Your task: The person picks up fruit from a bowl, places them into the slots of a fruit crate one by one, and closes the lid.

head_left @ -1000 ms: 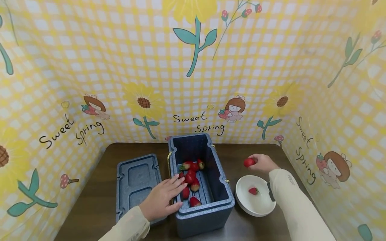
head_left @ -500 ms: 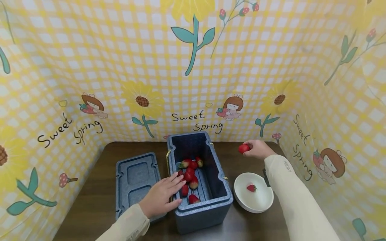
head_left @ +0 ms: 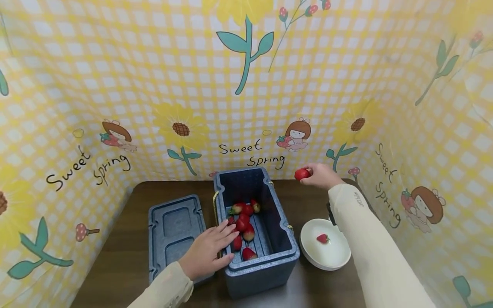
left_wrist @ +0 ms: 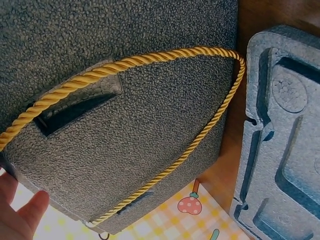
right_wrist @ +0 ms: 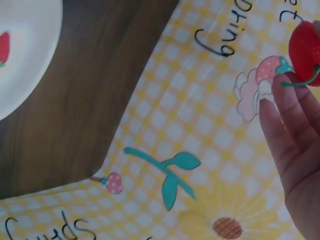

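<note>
My right hand (head_left: 321,175) pinches a red strawberry (head_left: 302,174) in the air, right of the box and near the table's back edge. In the right wrist view the same strawberry (right_wrist: 305,52) shows a thin green stem by the fingertips. My left hand (head_left: 209,250) rests on the left rim of the grey-blue foam box (head_left: 277,211) with its fingers spread. Several strawberries (head_left: 243,222) lie on the box floor, some partly hidden by the left fingers. A white bowl (head_left: 335,259) at the right holds one small strawberry (head_left: 322,238).
The box's lid (head_left: 177,226) lies flat on the brown table (head_left: 115,248) left of the box. A yellow rope (left_wrist: 165,55) hangs along the box's side. Patterned yellow cloth (head_left: 246,107) rises behind and on both sides.
My right hand has moved up and left with the strawberry, from behind the bowl toward the box's far end. The left hand has stayed on the rim.
</note>
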### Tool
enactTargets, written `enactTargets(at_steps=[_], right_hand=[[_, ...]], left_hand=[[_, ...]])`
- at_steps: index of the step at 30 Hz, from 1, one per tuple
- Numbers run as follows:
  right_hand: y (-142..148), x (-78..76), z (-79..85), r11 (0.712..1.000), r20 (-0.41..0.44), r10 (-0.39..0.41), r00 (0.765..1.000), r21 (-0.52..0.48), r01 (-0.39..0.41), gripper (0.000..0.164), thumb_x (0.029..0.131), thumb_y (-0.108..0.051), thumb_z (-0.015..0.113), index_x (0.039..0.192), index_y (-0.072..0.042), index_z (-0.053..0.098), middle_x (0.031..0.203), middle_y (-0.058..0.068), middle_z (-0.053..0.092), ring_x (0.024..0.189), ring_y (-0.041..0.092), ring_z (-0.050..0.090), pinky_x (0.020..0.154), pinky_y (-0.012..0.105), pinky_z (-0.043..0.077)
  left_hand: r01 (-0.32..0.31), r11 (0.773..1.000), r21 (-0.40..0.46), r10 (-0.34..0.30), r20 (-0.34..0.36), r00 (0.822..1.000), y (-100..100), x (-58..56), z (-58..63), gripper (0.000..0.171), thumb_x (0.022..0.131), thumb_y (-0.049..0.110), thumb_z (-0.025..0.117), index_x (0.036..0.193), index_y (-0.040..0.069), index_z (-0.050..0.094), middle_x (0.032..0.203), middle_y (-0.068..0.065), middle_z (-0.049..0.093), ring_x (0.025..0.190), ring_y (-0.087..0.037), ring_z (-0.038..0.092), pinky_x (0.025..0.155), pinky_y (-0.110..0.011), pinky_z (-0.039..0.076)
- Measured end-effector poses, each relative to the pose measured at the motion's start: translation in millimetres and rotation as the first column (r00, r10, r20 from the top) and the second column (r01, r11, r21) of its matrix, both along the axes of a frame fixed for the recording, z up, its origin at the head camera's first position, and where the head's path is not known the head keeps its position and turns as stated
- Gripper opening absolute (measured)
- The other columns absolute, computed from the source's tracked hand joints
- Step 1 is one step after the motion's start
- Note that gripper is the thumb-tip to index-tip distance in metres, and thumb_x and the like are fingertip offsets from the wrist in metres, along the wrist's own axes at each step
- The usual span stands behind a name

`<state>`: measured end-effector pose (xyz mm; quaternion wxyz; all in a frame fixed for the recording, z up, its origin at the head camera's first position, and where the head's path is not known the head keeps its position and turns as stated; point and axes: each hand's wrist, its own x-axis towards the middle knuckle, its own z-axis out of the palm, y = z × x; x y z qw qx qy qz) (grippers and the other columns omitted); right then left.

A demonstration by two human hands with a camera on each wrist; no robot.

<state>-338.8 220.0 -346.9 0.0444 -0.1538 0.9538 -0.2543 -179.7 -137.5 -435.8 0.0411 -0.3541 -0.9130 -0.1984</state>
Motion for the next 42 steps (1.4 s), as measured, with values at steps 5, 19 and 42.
enactTargets(at_steps=[5,19,42], right_hand=[[-23,-4.7,3.4,1.000,-0.005,0.010,1.000,0.001,-0.010,0.040,0.079,-0.021,0.071,0.112,0.002,0.065,0.093,0.015,0.070,0.075,0.021,0.061,0.071,0.035,0.049],[-86,-13.0,3.3,0.993,0.007,0.119,0.993,-0.016,-0.118,0.043,0.081,-0.023,0.072,0.117,-0.002,0.065,0.095,0.011,0.070,0.075,0.019,0.060,0.070,0.032,0.049],[-159,-18.3,-15.3,0.974,0.036,0.214,0.976,0.067,-0.216,0.039,0.083,-0.027,0.071,0.118,-0.009,0.066,0.103,0.007,0.067,0.082,0.018,0.058,0.076,0.030,0.048]], left_hand=[[0.015,1.000,0.005,-0.015,-0.035,0.999,-1,-0.3,-0.8,0.051,0.092,0.036,0.057,0.135,0.008,0.056,0.142,-0.008,0.050,0.135,-0.029,0.039,0.100,-0.052,0.039],[-0.004,1.000,0.013,0.004,-0.027,1.000,-2,4.4,-0.5,0.049,0.094,0.036,0.055,0.134,0.008,0.057,0.140,-0.007,0.051,0.135,-0.028,0.039,0.099,-0.052,0.040],[-0.003,0.999,0.035,0.005,-0.075,0.997,-2,4.5,-2.2,0.045,0.091,0.030,0.059,0.130,0.007,0.061,0.137,-0.007,0.054,0.133,-0.028,0.043,0.098,-0.049,0.042]])
